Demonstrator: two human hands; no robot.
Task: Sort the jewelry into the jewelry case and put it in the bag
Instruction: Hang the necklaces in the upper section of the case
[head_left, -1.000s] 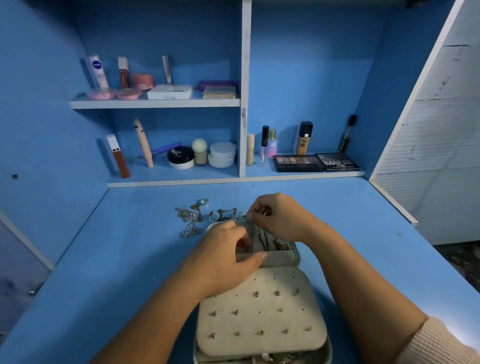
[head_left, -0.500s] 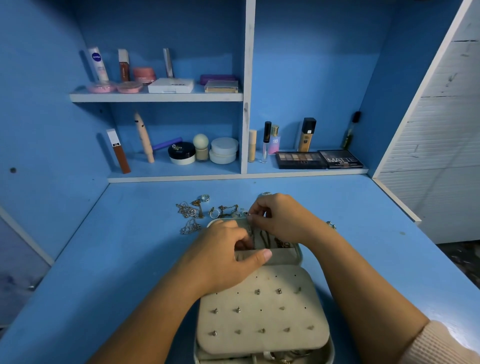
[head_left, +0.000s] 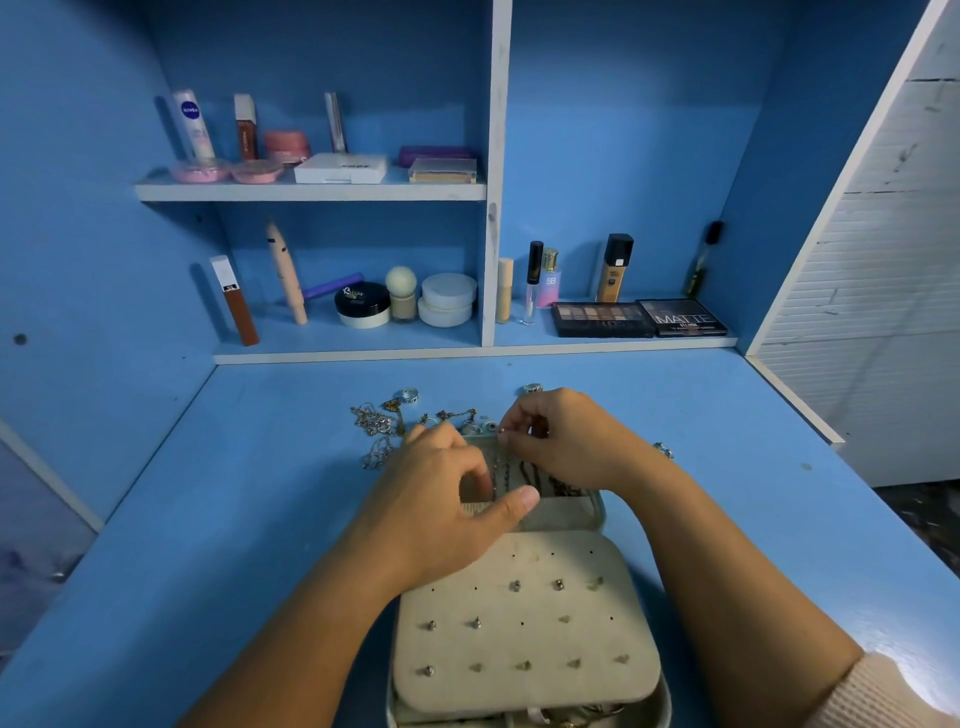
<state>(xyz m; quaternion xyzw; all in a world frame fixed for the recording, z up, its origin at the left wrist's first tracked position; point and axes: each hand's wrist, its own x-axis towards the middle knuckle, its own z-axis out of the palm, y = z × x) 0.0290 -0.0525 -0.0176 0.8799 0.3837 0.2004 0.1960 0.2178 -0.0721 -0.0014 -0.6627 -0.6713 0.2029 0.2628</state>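
An open cream jewelry case (head_left: 592, 525) lies on the blue desk in front of me. Its near panel (head_left: 524, 623) carries several stud earrings. Chains hang in the far half under my hands. My left hand (head_left: 441, 499) curls over the far half's left side, thumb pressing its pocket edge and fingers on a necklace chain (head_left: 501, 475). My right hand (head_left: 561, 441) pinches the top end of that chain at the case's far rim. Loose jewelry (head_left: 379, 423), chains and rings, lies on the desk just beyond the case to the left.
A ring (head_left: 532, 388) sits behind my right hand and another small piece (head_left: 665, 450) to its right. Shelves at the back hold cosmetics, with two eyeshadow palettes (head_left: 639, 318) on the lower ledge. A white slatted wall stands right. No bag shows.
Both hands stayed at the far half of the case. The right fingertips shifted slightly along the rim, and the left thumb moved a little.
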